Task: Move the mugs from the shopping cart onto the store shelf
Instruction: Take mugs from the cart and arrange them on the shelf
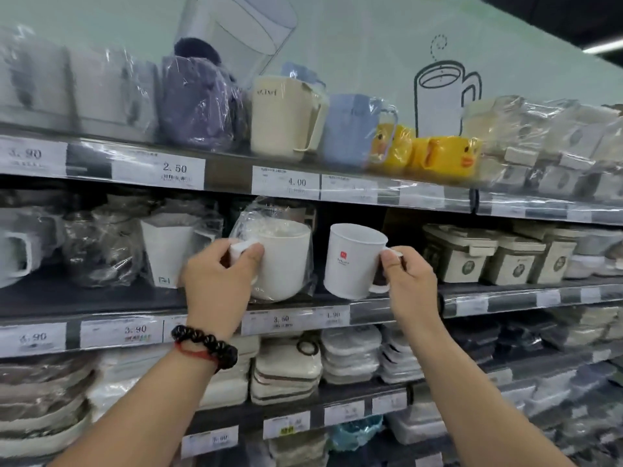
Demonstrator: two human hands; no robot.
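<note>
We hold two white mugs at the front edge of the middle shelf (397,303). The wrapped mug (285,261), in clear plastic, is gripped at its handle by our left hand (219,274). It seems to rest on the shelf already, but we cannot tell for sure. The logo mug (354,261) is pinched by its handle in our right hand (404,281); it is tilted, with its base just above the shelf edge. We think the good way is to level this mug first, put it down beside the wrapped one, then push both back from the edge, away from the price labels (293,320).
</note>
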